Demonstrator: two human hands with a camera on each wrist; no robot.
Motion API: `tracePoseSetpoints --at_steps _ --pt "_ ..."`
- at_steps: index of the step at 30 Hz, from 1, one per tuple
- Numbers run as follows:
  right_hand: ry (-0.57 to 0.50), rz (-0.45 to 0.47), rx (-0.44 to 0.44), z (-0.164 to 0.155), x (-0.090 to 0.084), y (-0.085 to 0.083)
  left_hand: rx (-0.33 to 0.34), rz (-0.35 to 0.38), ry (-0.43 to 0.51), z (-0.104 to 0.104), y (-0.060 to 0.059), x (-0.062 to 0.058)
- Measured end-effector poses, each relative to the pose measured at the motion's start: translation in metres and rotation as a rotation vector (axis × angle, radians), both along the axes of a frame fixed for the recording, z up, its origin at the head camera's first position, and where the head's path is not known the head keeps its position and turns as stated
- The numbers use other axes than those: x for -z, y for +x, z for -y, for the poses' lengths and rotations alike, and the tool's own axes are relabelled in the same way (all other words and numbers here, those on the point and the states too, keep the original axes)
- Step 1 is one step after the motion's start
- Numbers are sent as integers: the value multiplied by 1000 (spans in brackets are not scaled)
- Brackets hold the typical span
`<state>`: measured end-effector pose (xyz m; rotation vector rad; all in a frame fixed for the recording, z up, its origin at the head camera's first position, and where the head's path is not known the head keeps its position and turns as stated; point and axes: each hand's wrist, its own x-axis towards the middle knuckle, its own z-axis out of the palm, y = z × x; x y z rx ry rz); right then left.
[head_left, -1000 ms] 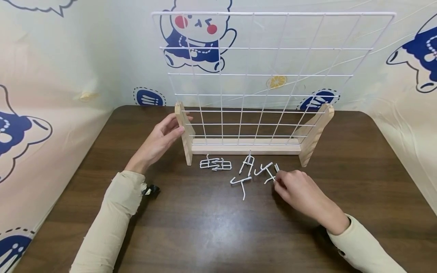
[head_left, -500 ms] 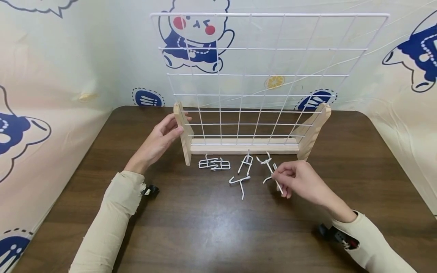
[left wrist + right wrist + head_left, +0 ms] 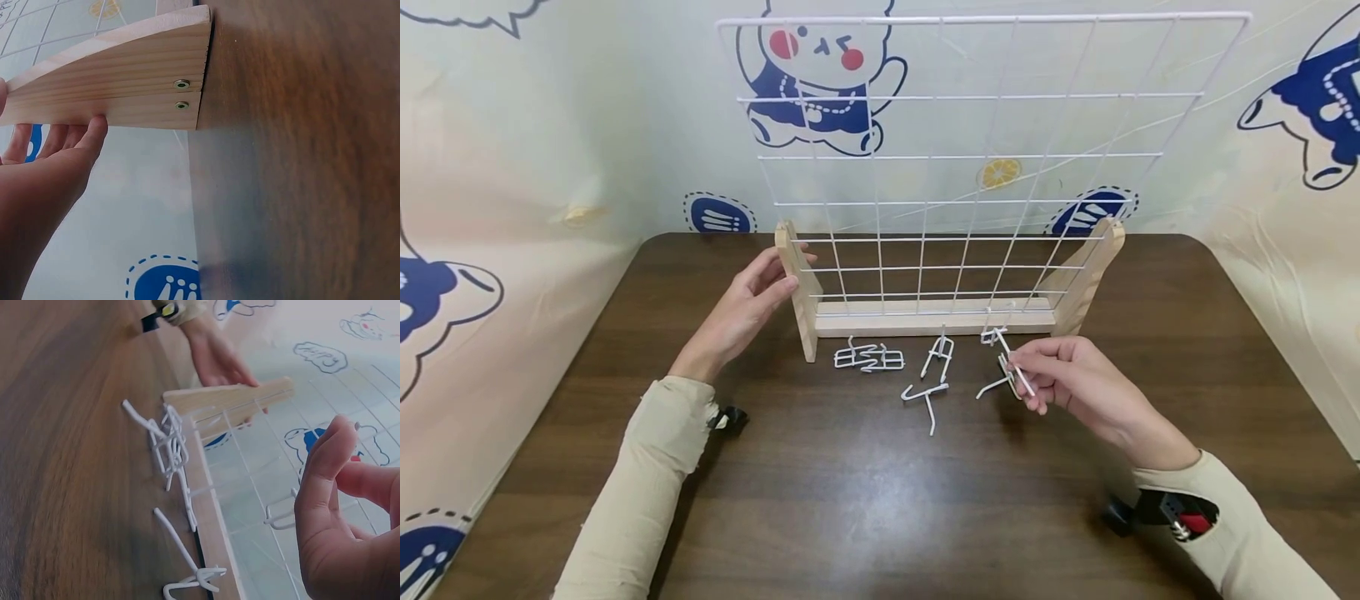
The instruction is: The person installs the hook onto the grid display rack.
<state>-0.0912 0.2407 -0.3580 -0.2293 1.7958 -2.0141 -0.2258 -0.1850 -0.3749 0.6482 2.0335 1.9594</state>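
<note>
Steadying the left wooden foot (image 3: pixel 799 287) of the white wire grid panel (image 3: pixel 977 158) at centre frame, with the left hand (image 3: pixel 747 310) laid against its outer face, fingers nearly straight and pressed flat rather than wrapped, thumb tip (image 3: pixel 97 128) on the lower edge of the wood in the wrist view; probably placed so to keep the upright rack from sliding or tipping on the dark wooden table (image 3: pixel 865 500). Pinching a white wire hook (image 3: pixel 1017 375) just right of centre between thumb and curled forefinger of the right hand (image 3: pixel 1075 385), remaining fingers tucked beneath, hook lifted clear of the tabletop with a second hook (image 3: pixel 992 387) apparently dangling from or lying just beside it; cannot tell which. Holding by the shank, likely to leave the bent end free. Lying loose in front of the base rail (image 3: pixel 936 318): a tangled cluster of hooks (image 3: pixel 868 358) at lower left of the rail, a pair (image 3: pixel 932 379) at centre, one small hook (image 3: pixel 994 333) close to the rail, all within easy reach of the right hand. Hanging behind, a cartoon-printed backdrop (image 3: pixel 820 75).
</note>
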Motion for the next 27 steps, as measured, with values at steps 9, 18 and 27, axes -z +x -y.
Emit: tracePoseSetpoints --at_steps 9,18,27 --pt "-130 26 -3 -7 -15 5 0 -1 5 0 1 0" --pt "-210 38 12 -14 -28 6 9 -7 30 0 1 2" --pt "-287 -63 20 -23 -45 4 10 -1 30 0 1 1"
